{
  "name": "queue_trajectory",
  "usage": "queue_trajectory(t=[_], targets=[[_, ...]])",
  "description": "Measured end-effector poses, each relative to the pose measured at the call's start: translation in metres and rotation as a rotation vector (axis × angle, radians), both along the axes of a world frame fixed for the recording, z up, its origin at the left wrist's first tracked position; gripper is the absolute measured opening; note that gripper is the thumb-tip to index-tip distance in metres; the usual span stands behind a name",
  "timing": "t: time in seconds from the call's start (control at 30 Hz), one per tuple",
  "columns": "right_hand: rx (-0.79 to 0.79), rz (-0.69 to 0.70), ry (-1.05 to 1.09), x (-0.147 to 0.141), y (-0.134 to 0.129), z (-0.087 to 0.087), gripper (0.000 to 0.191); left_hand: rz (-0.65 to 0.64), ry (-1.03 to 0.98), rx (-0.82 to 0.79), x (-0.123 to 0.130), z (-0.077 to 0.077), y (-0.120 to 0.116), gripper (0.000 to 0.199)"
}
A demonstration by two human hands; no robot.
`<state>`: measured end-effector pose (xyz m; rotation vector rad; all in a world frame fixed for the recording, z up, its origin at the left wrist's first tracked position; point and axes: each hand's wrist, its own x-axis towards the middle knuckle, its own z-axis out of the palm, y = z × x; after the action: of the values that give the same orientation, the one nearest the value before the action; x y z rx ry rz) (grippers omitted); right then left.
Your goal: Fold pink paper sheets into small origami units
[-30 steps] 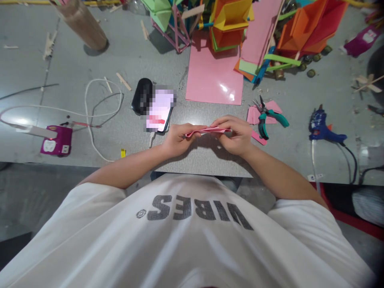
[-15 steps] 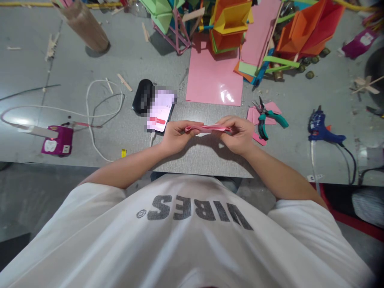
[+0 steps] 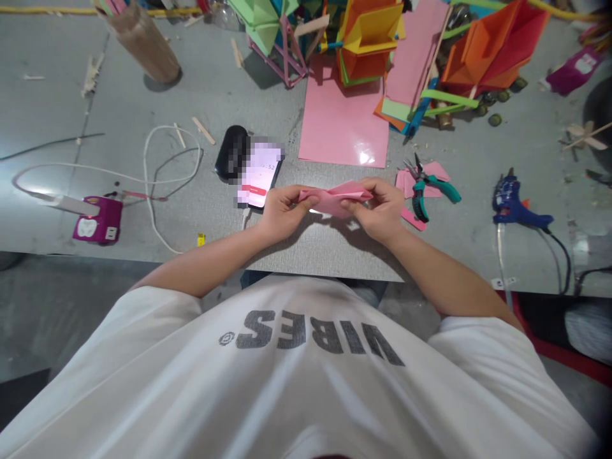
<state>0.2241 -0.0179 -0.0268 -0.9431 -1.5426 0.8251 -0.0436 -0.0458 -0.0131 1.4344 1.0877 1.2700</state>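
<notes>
Between my two hands is a piece of folded pink paper (image 3: 332,201), raised over the near part of the grey table. My left hand (image 3: 285,213) pinches its left end, thumb in front and fingers behind. Its right end is gripped by my right hand (image 3: 381,210), with the thumb pressed on the front face. The paper's broad face shows, with layered folds along the upper edge. A lit phone (image 3: 261,173) lies just beyond my left hand. Pliers with teal handles (image 3: 421,191) rest on pink paper scraps beside my right hand.
Pink sheets (image 3: 342,124) lie ahead, below folded orange and yellow paper shapes (image 3: 368,38). A blue glue gun (image 3: 514,201) stands at right. A black case (image 3: 232,152), a white cable (image 3: 148,159) and a purple plug adapter (image 3: 102,220) are at left. A brown bottle (image 3: 148,48) stands far left.
The pink paper has been tilted so its broad face now shows, where before mostly its thin edge was visible. Both hands keep hold of it in about the same place.
</notes>
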Motion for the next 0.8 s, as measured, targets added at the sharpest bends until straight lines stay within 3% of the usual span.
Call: queue_trajectory(t=[0.3, 0.57, 0.7, 0.8], targets=[[-0.111, -0.063, 0.0, -0.001, 0.009, -0.003, 0.056, -0.021, -0.064, -0.015, 0.0, 0.005, 0.011, 0.081], [-0.087, -0.078, -0.018, -0.001, 0.01, 0.001, 0.058, -0.013, -0.065, 0.027, 0.001, 0.003, 0.013, 0.088], [-0.059, -0.124, -0.025, 0.005, 0.018, -0.003, 0.057, 0.16, -0.03, 0.159, -0.022, 0.009, 0.025, 0.092], [0.018, -0.167, 0.01, 0.011, 0.027, -0.005, 0.055, 0.292, 0.281, 0.292, -0.054, 0.025, 0.041, 0.076]])
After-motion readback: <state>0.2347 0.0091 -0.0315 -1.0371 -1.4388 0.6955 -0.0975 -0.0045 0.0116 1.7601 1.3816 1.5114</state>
